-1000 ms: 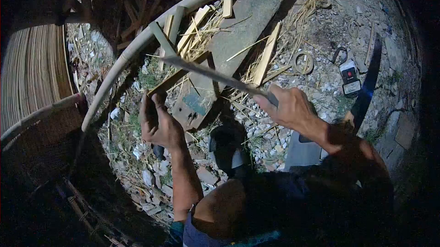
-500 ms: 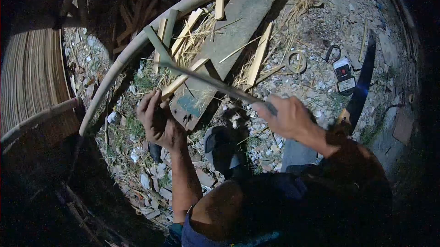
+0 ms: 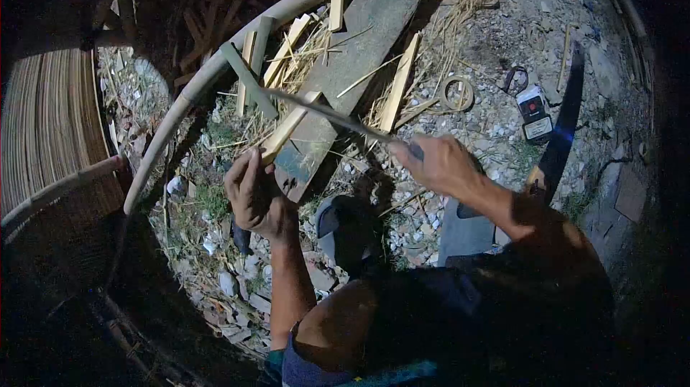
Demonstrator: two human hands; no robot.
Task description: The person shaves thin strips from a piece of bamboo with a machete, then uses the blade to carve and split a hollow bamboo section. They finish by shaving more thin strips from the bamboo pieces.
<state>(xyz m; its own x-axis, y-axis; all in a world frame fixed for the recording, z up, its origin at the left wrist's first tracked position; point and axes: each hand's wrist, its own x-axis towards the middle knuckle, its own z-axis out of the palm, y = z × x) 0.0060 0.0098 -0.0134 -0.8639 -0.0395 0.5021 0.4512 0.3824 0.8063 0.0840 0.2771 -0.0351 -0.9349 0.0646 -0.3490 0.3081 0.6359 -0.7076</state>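
My left hand (image 3: 257, 196) pinches the lower end of a short pale split-bamboo strip (image 3: 291, 127), which slants up and to the right over the plank. My right hand (image 3: 435, 164) is closed round the handle of a long, narrow knife (image 3: 323, 115). The knife's blade, seen nearly edge-on, reaches up and left and crosses the top end of the strip. Just left of the blade tip lies a green bamboo piece (image 3: 244, 74). Beneath the strip runs a weathered plank (image 3: 359, 45) on the ground.
More pale strips (image 3: 400, 85) lie beside the plank amid straw shavings. A curved bamboo pole (image 3: 183, 99) arcs along the left. To the right are a tape roll (image 3: 457, 93), a small black-and-white device (image 3: 534, 114) and a long dark saw (image 3: 564, 125). Rubble covers the ground.
The strip in my left hand has tilted slightly steeper and my left hand has shifted a little right. The knife has moved slightly up and left with my right hand.
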